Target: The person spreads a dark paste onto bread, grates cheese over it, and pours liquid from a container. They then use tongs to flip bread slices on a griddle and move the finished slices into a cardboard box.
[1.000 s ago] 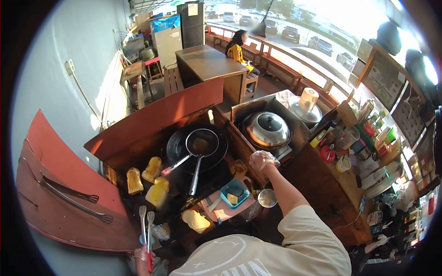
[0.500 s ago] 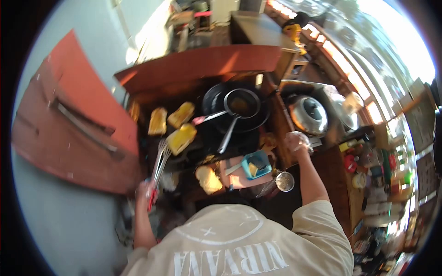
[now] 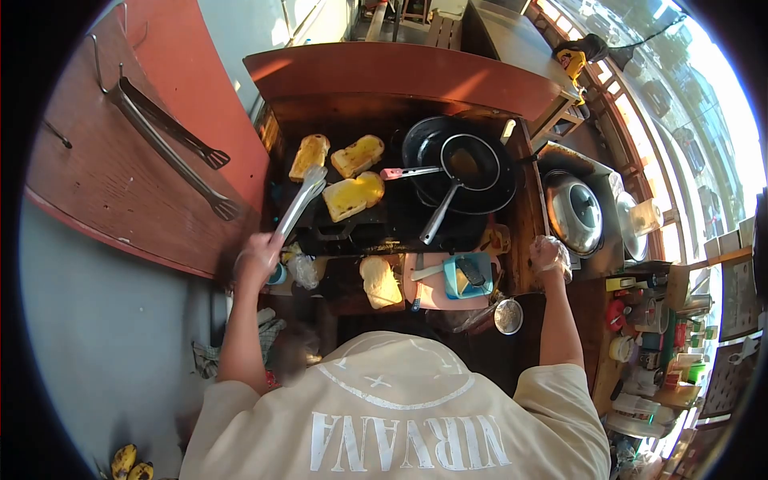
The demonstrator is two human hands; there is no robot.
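Observation:
My left hand [image 3: 258,256], in a clear plastic glove, is closed around the metal tongs [image 3: 300,204]. The tips of the tongs lie at the lower edge of the upper-left toast slice [image 3: 308,157], beside the lower slice [image 3: 353,196]. A third browned slice [image 3: 358,156] lies at the upper right of these on the dark griddle [image 3: 376,232]. My right hand [image 3: 550,256], also gloved, is closed at the right wooden edge of the cooking station; whatever it may hold is hidden.
Right of the toast, a black wok [image 3: 416,152] holds a smaller pan [image 3: 470,162]. Nearer me are a bread slice [image 3: 380,282], a pink board [image 3: 432,298] with a blue container [image 3: 453,278], and a jar [image 3: 508,317]. A domed lid [image 3: 572,212] stands at right.
The tongs' tips have moved up from the lower slice's left edge to the upper-left slice. My left hand has moved up with them. The whole view has shifted.

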